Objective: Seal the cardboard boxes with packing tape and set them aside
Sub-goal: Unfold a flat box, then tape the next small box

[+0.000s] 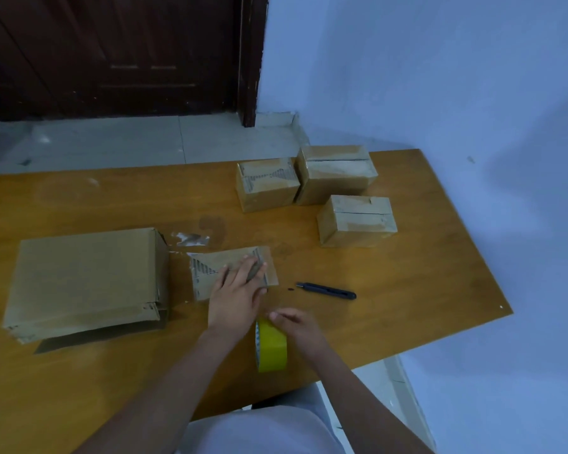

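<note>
Left grip (pixel 235 290) lies flat with fingers straight and spread, pressing down on the small cardboard box (pixel 233 273) in front of me on the bench (pixel 112 198). Right grip (pixel 295 324) is curled over the top of the yellow tape roll (pixel 272 347), which stands on edge just nearer to me than that box; I cannot tell whether a strip runs from the roll to the box. Just left of the small box sits a large cardboard box (pixel 86 280) on its side, flaps toward the small box. Right of the small box, a dark utility knife (pixel 327 290) lies on the bench, apart from both grips. Well beyond the small box, toward the far right corner, three taped boxes (pixel 335 173) stand close together.
</note>
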Tool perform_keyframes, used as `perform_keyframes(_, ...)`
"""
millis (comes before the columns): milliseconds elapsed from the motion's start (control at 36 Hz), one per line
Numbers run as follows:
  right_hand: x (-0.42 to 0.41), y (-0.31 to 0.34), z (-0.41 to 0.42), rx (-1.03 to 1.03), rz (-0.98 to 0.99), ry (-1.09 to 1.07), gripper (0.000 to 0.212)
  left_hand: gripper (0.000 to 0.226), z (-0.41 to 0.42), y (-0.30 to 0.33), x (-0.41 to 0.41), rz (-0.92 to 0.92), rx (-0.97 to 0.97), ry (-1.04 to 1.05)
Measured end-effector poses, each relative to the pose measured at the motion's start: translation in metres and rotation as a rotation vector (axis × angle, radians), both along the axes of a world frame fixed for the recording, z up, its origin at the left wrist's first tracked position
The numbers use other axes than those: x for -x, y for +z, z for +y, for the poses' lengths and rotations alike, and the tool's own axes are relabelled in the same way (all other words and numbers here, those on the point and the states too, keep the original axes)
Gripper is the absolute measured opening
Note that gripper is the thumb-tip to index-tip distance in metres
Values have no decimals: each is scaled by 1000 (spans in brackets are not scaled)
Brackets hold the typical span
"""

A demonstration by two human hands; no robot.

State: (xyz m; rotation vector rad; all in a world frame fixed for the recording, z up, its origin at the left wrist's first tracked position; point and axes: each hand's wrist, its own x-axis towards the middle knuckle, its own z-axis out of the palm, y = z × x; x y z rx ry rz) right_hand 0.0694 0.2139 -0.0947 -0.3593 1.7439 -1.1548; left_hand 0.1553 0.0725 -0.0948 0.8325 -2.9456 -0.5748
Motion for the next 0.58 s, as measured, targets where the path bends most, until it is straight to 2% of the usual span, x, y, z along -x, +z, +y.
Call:
perform_keyframes(111,-4,2,8,32,18,-1,12,47,0,-7,2,94,77,15)
perform_keyframes(278,6,4,9,94,76,-179,13,45,-13,-18,-7,161,137,-104)
perform_keyframes(417,23,4,9,105,92,-257,13,52,-24,-3,-7,208,-10,-81)
perform_keyframes(472,27,4,11,99,101,-278,13,56,-23,8,5,183,-38,-42)
perform_keyframes(583,27,2,13,96,131,-291,12,66,-23,19,30,-16,-54,41)
